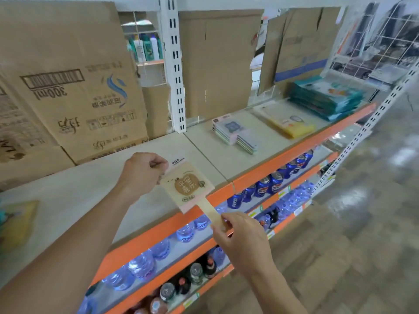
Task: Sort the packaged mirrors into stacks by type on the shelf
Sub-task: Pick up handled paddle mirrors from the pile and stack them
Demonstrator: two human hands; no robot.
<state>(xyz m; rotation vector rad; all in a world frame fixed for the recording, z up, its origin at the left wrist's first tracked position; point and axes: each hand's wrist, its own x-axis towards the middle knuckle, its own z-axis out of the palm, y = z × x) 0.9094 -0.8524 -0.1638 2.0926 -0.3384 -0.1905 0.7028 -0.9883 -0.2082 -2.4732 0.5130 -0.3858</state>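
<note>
Beige handled mirror [188, 186], sleeved, held above near edge of shelf [90, 189]. Grip: left hand [145, 171] pinches header corner; right hand [231, 230] pinches handle tip. Likely light, stiff, slick, breakable; support head.

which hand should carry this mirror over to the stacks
Right, probably. The right hand pinches the mirror by its handle, and the stacks lie to its side on the shelf; the left hand grips the package top, farther from them.
</note>
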